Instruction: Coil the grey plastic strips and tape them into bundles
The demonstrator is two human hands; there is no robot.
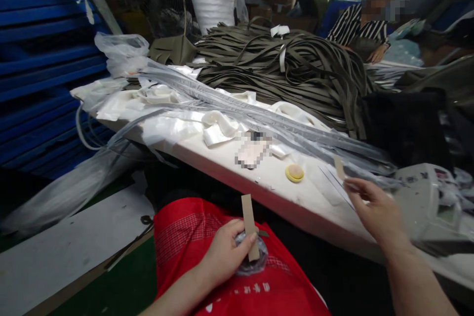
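Observation:
My left hand (227, 252) rests over the red apron (185, 237) on my lap. Its thumb presses a flat beige strip (248, 217) against a coil wrapped in clear plastic (262, 254). A short dark tail pokes out beside the strip. Over the table's right part, my right hand (374, 207) pinches another small beige strip (338, 168) between thumb and fingers. Below that strip lies a white sheet with dark lines (333, 190). A round yellow-rimmed object (295, 173) sits on the white table (211, 170), left of my right hand.
Long plastic-covered strips (237, 103) cross the table, with white ribbon (218, 131) beside them. A blurred phone-like object (254, 150) lies near the edge. Behind is a heap of dark straps (296, 69). A pale machine (418, 202) stands right. A person in stripes (348, 24) sits opposite.

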